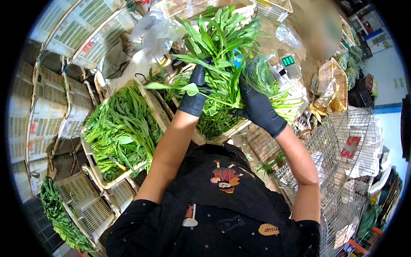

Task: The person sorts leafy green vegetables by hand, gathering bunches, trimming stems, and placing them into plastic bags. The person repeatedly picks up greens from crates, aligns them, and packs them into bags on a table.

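1. At the far left, white slatted plastic crates stand in stacks; below them, a heap of dark green leafy vegetables lies along another crate's edge.
2. Next, a cream rectangular plastic crate brims with long-leaved bright green vegetables, close beside the person's left forearm. Above it, crumpled clear plastic bags crowd the far side.
3. The left hand, in a black glove, has thumb and fingers on either side of green stems, holding the bunch; leaves overlap the fingertips.
4. In the middle, the loose bunch of long, pointed green leaves is between both hands, above a second cream crate of greens, hiding much of what lies behind.
5. The right hand, also black-gloved, rests against the bunch's right side, thumb apart from the other fingers; how tightly they close I cannot tell.
6. Just beyond that hand are feathery greens in clear film, pale green stems and a small grey device with a lit green display.
7. At the right, silver wire-mesh baskets stand close beside the right forearm.
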`<action>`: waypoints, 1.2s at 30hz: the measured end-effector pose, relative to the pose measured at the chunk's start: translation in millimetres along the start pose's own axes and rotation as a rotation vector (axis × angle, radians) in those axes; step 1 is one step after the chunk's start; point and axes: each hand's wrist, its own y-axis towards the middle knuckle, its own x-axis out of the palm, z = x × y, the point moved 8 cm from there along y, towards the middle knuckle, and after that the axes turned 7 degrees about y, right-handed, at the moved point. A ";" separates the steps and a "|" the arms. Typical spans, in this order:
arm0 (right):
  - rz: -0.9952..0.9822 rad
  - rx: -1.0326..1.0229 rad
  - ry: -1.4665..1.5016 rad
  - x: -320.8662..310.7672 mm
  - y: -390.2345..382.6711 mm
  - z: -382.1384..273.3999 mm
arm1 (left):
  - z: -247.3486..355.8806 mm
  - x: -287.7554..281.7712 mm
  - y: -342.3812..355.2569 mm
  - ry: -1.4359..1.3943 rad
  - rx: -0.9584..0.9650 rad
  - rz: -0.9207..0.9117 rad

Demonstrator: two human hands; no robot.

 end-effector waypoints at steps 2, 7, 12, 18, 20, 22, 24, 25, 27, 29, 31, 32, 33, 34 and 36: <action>0.101 -0.048 0.179 -5.7 -10.6 1.6 | -2.2 30.1 -3.5 -0.015 -0.046 -0.069; 0.244 0.092 0.646 -17.8 -10.2 16.1 | 28.0 53.3 -27.1 0.764 0.190 -0.005; 0.696 0.197 1.364 -9.9 17.0 19.5 | 37.1 75.3 -29.4 0.666 0.237 -0.071; 0.790 0.259 1.931 33.2 16.8 58.2 | 60.9 58.2 -45.5 0.597 0.270 0.148; 0.764 0.125 1.601 27.2 15.5 53.4 | 58.3 63.6 -52.5 0.418 0.183 0.161; 0.807 0.041 1.443 16.8 8.1 43.7 | 56.8 69.3 -56.1 0.271 0.117 0.090; 0.714 0.101 2.026 34.5 14.8 45.8 | 61.3 66.5 -60.9 0.207 0.126 0.081; 0.620 0.175 2.394 45.0 21.6 42.2 | 63.0 64.5 -60.8 0.215 0.142 0.083; 0.643 -0.068 2.222 27.4 19.0 26.7 | 66.2 58.9 -60.6 0.230 0.173 0.088; 0.595 0.001 1.030 20.2 17.4 33.4 | 61.7 58.1 -58.7 0.212 0.119 0.085; 0.668 -0.122 0.549 14.1 17.5 14.7 | 63.9 51.6 -61.3 0.274 0.149 0.138; 0.704 -0.271 0.541 4.3 16.6 -12.2 | 64.3 49.0 -60.5 0.316 0.198 0.159; 0.703 -0.149 0.715 4.7 20.5 -11.8 | 65.9 48.4 -62.5 0.387 0.254 0.160; 0.709 -0.041 0.909 7.2 24.5 -17.2 | 79.9 11.9 -61.0 0.447 0.291 0.163; 0.598 0.050 1.043 17.0 29.2 -13.3 | 92.8 5.5 -68.4 1.105 0.539 0.006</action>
